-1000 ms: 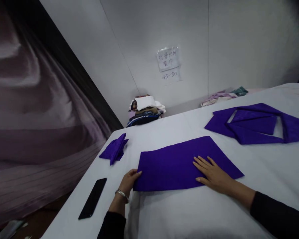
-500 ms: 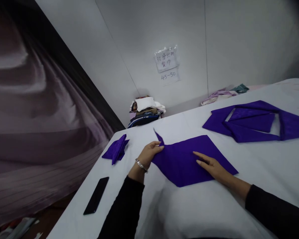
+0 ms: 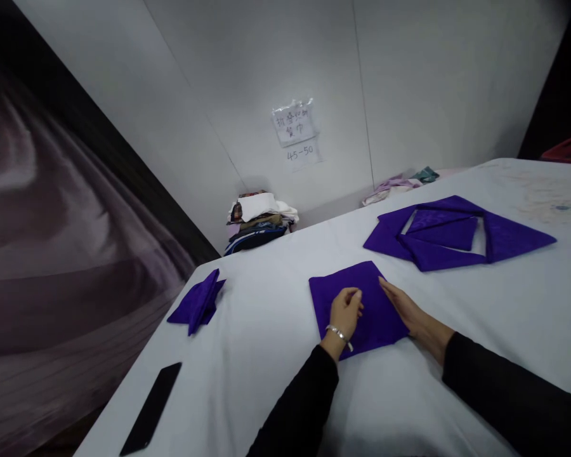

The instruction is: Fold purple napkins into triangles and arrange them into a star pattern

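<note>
In the head view a purple cloth napkin (image 3: 378, 325) lies flat on the white-covered table, folded to a roughly square shape. My left hand (image 3: 346, 312), with a silver bracelet at its wrist, is over the napkin's lower middle. Its fingers are curled in, and no cloth shows between them. Along the napkin's right edge rests my right hand (image 3: 404, 310), fingers stretched out and together, touching the cloth. Whatever lies beneath the top layer is hidden.
A folded purple cloth (image 3: 200, 303) stands at the table's left, with a black phone (image 3: 151, 409) nearer me. Larger folded purple cloth pieces (image 3: 457, 235) lie at the right. Piled fabrics (image 3: 259, 222) and crumpled cloths (image 3: 393, 188) sit by the wall under a paper sign (image 3: 295, 130).
My left hand has moved right with the napkin's left part, and the napkin is now narrower. My right hand has shifted to its right edge. The view has turned slightly right.
</note>
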The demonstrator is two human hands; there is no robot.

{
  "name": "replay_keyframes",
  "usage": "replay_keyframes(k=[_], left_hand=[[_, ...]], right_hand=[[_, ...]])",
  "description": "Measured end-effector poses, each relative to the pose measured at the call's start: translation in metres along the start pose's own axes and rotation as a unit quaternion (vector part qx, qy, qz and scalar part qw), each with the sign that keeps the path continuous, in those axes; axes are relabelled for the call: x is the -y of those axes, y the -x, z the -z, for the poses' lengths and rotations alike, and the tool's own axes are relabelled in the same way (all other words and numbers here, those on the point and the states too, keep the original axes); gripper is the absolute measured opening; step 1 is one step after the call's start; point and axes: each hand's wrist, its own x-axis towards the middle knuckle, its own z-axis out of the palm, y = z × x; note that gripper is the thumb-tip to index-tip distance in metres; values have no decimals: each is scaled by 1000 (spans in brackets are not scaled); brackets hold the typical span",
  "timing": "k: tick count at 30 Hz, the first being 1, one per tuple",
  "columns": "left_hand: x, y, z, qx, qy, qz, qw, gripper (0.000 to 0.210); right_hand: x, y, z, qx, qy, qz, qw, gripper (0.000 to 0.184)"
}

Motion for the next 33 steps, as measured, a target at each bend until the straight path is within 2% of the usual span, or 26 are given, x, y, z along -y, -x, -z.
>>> replay_keyframes(k=[2,4,7,10,13,18,24,29,33], left_hand=[[11,11,22,-45,-26,-32,998,28],[21,22,44,-84,-83,-77,990,26],[34,35,61,-115,-220,-157,956,29],[41,42,60,-86,-309,-184,929,38],[41,41,51,-30,-372,-161,914,46],[41,36,44,39,-430,-102,896,59],[41,36,46,23,-437,-114,892,56],[42,35,46,44,-438,-89,894,60],[45,35,46,32,-422,-94,901,59]], right_hand=[[-1,1,-1,-12,6,-29,999,40],[-2,1,-3,-47,26,-28,998,39],[-2,-3,-4,-112,74,2,991,48],[4,-5,-5,-121,126,48,984,54],[14,-5,-5,-105,162,93,977,55],[22,-4,2,-111,164,82,977,67],[20,-5,4,-153,217,151,952,70],[20,-7,9,-218,203,83,951,73],[19,-12,18,-194,183,95,959,78]])
